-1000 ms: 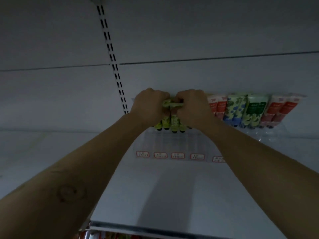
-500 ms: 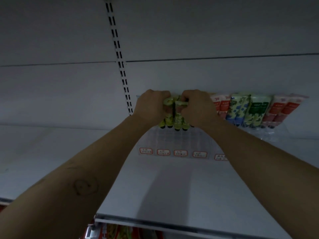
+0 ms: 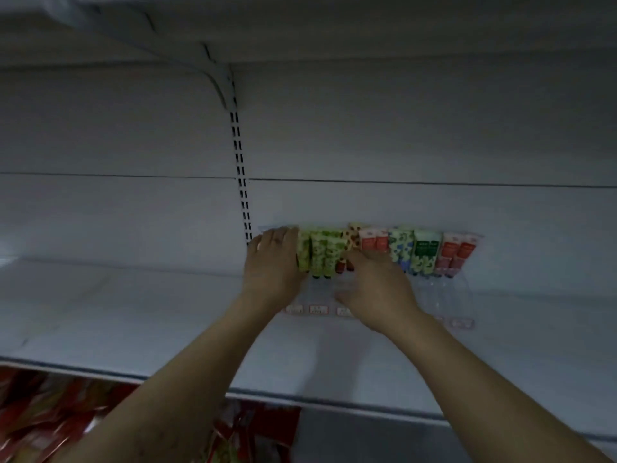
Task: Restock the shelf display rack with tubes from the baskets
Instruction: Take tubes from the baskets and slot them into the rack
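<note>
A clear plastic display rack stands at the back of a white shelf. Upright in it, left to right, are green tubes, an orange-flowered tube, red-and-white tubes, blue-patterned and green tubes, and red tubes. My left hand lies flat against the left side of the green tubes and holds nothing. My right hand rests on the rack, fingertips touching the base of the orange-flowered tube and thumb spread away. No basket is in view.
Price labels line the rack's front lip. A slotted upright runs up the back wall, with a bracket and an upper shelf overhead. Red packets fill the shelf below the front edge.
Both hands were closed together over the green tubes. They have since parted: the left went to the tubes' left side, the right dropped lower right. The view has tilted down.
</note>
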The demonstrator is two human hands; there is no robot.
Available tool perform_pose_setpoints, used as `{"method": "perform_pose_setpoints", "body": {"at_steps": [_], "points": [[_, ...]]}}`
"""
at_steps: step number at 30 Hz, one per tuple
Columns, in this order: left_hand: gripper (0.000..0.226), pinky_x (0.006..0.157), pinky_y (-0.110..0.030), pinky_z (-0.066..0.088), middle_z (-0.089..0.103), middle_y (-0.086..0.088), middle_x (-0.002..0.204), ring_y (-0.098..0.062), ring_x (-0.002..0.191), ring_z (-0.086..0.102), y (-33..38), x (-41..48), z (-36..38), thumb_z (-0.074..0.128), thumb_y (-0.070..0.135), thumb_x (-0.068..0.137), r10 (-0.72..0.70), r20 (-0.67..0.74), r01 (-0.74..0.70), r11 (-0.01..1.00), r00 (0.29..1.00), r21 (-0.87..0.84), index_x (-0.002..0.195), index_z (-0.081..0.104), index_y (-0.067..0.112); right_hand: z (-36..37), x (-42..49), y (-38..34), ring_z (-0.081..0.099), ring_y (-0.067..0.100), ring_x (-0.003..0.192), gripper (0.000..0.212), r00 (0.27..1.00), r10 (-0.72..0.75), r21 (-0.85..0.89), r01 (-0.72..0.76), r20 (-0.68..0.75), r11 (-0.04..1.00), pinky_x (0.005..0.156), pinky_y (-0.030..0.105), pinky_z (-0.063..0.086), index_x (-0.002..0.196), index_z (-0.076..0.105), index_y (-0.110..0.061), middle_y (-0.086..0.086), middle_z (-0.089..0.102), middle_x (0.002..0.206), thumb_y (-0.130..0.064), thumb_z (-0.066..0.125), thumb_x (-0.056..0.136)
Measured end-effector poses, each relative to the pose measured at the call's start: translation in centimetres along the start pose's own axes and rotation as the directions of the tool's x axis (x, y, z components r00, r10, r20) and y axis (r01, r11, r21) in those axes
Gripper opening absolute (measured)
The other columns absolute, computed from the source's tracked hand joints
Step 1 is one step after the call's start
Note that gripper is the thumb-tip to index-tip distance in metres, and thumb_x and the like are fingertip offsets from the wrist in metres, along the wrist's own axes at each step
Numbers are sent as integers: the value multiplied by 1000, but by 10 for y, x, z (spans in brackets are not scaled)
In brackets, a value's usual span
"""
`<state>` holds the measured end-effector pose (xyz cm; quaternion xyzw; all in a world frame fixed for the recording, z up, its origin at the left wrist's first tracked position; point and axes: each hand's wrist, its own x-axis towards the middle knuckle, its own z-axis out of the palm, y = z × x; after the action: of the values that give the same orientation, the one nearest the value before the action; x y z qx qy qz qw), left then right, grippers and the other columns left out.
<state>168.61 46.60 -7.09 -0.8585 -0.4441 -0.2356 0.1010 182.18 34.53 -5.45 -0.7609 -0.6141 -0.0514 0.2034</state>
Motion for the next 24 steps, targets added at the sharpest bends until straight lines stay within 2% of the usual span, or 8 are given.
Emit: {"method": "perform_pose_setpoints", "body": {"at_steps": [4, 7, 10, 12, 15, 18, 21, 24], "points": [[59, 106, -36, 28, 45, 2, 140, -21, 133, 33, 13, -72, -31, 56, 51, 88, 134, 121, -127, 990, 984, -61, 137, 41, 24, 3, -56, -5, 43, 24, 124, 62, 998, -18, -6, 19, 63, 1000, 100, 34, 39, 139, 42, -21, 4, 48, 136, -47, 62, 86], [50, 102, -35, 34, 53, 4, 132, -19, 125, 42, 24, -130, -39, 55, 51, 88, 225, 205, -201, 971, 952, -132, 131, 50, 26, 9, -102, -6, 52, 17, 112, 51, 996, -36, 37, 33, 87, 999, 92, 33, 45, 129, 50, -25, -4, 54, 126, -48, 63, 85], [38, 89, -34, 39, 62, 4, 116, -21, 110, 53, 31, -182, -25, 57, 45, 87, 330, 240, -286, 937, 913, -201, 119, 59, 25, 25, -151, -1, 57, 15, 100, 38, 964, -44, 30, 37, 261, 999, 82, 31, 48, 115, 58, -28, -6, 61, 112, -48, 64, 83], [37, 89, -31, 38, 62, 5, 115, -19, 109, 54, 38, -213, -7, 55, 48, 87, 363, 313, -311, 928, 877, -205, 116, 60, 26, 48, -180, 5, 57, 17, 104, 41, 894, -29, -9, 38, 448, 999, 83, 31, 49, 118, 58, -27, -5, 62, 115, -49, 64, 84], [40, 90, -31, 38, 59, 4, 121, -19, 113, 51, 48, -250, 31, 55, 49, 89, 332, 525, -263, 943, 783, -204, 122, 56, 26, 90, -216, 17, 53, 24, 113, 57, 740, 27, -50, 9, 672, 999, 89, 33, 46, 134, 48, -21, 4, 54, 131, -46, 64, 86], [44, 89, -33, 42, 59, 1, 122, -21, 111, 54, 51, -281, 75, 57, 48, 88, 276, 670, -188, 961, 689, -203, 124, 55, 24, 127, -242, 33, 53, 27, 114, 62, 666, 70, -111, 20, 743, 994, 88, 34, 45, 138, 43, -19, 7, 52, 131, -46, 64, 86], [41, 91, -35, 40, 58, -3, 123, -23, 112, 52, 49, -311, 118, 56, 44, 89, 223, 788, -123, 975, 574, -186, 123, 54, 21, 162, -257, 42, 55, 28, 106, 51, 577, 91, -119, 11, 811, 993, 85, 37, 50, 127, 50, -17, 9, 56, 121, -41, 64, 85], [35, 83, -35, 43, 59, -6, 119, -26, 108, 55, 43, -338, 150, 57, 39, 89, 155, 867, -24, 986, 473, -163, 117, 55, 17, 197, -268, 41, 57, 28, 99, 45, 515, 92, -85, -37, 852, 996, 79, 39, 52, 123, 54, -15, 9, 59, 113, -35, 67, 85]]}}
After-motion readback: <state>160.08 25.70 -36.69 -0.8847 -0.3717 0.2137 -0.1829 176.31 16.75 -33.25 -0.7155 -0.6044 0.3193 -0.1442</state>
